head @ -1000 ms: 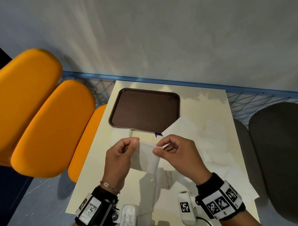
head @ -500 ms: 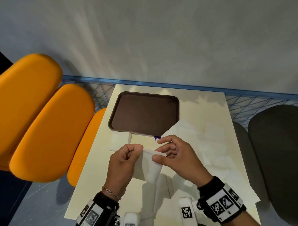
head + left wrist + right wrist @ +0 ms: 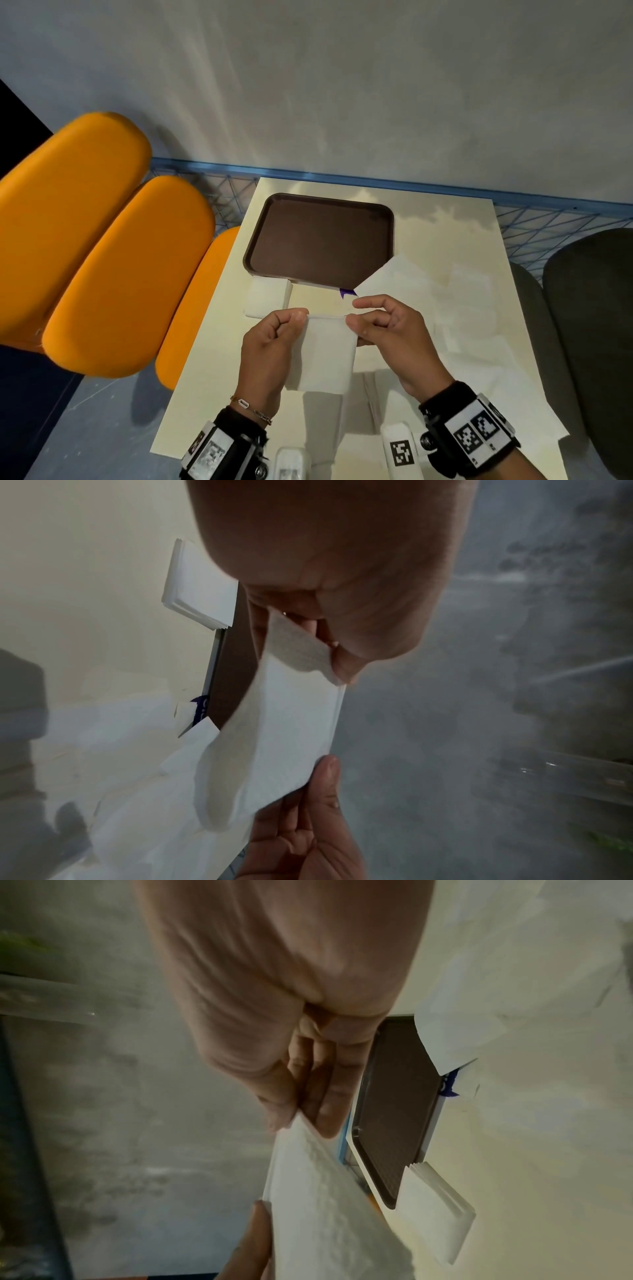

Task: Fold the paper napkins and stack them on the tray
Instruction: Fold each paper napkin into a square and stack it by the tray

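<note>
Far to the left of the left hand (image 3: pixel 270 349) stand orange padded chairs (image 3: pixel 113 260), off the edge of the cream table (image 3: pixel 219 349). Just beyond that hand's knuckles, a small stack of folded napkins (image 3: pixel 266 297) lies on the table, touching the near rim of the brown tray (image 3: pixel 322 205), whose flat inside is bare. The left hand has its fingers curled, thumb and forefinger pinching the upper left corner of a white paper napkin (image 3: pixel 325 356); the left wrist view shows the paper caught between thumb and fingers (image 3: pixel 346 666). The napkin hangs between the two hands above the table, its top edge stretched nearly level from one pinch to the other, the rest draping down toward the person. The right hand (image 3: pixel 394 346) pinches the upper right corner between thumb and forefinger, the other fingers bent loosely; in the right wrist view the paper leaves the fingertips (image 3: pixel 322 1110) and runs down toward the other hand. Just beyond the right hand's fingers a bit of purple (image 3: pixel 346 293) shows at the tray's near edge. Beyond and to the right of that hand, loose unfolded napkins (image 3: pixel 459 308) spread across the table, one corner lying over the tray's near right corner. Further right is a dark grey chair (image 3: pixel 592 325).
</note>
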